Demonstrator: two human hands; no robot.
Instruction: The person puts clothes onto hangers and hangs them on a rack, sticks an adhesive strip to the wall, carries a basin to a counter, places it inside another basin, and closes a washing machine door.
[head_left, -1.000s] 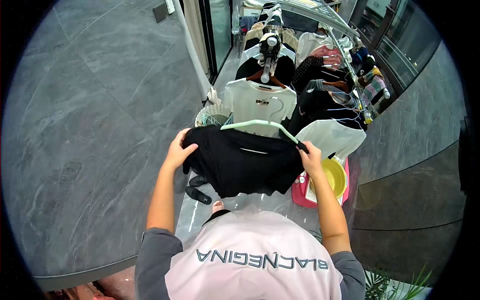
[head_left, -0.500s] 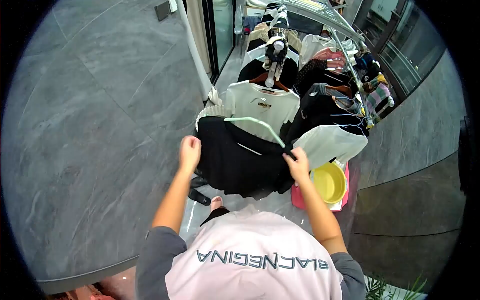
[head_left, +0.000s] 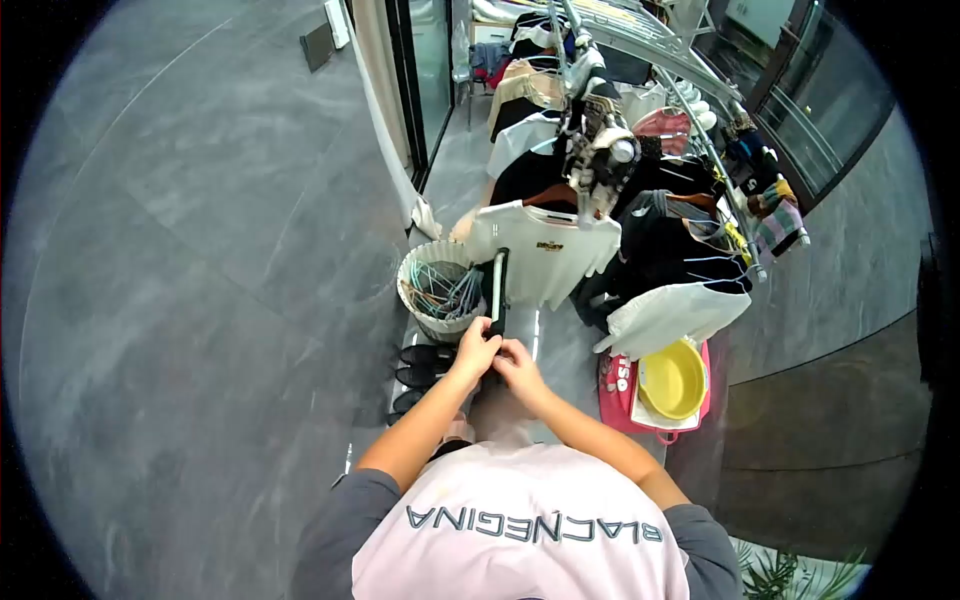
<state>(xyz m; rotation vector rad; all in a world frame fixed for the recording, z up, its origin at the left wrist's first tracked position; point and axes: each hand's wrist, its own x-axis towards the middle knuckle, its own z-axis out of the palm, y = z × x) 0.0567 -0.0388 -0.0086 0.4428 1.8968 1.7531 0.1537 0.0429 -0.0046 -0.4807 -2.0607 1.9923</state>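
My left hand [head_left: 477,350] and my right hand [head_left: 519,368] are close together in front of my body, fingers closed on a black garment [head_left: 500,326]. It is turned nearly edge-on, so only a narrow strip shows above my hands. A pale green hanger [head_left: 497,285] is in it, also seen edge-on. Just beyond hangs a white T-shirt [head_left: 545,248] on a brown hanger. Left of the garment stands a white basket [head_left: 408,290] with several loose hangers [head_left: 440,290] inside.
Drying racks [head_left: 650,45] hung with clothes extend ahead. A yellow basin [head_left: 672,380] sits on a pink stool-like base [head_left: 615,395] at right. Dark shoes [head_left: 415,376] are on the floor beside my feet. A curtain [head_left: 385,110] hangs by the glass door.
Both hands have come together from the garment's two sides. The black garment has swung from facing me broadly to nearly edge-on, exposing the hanger basket and shoes.
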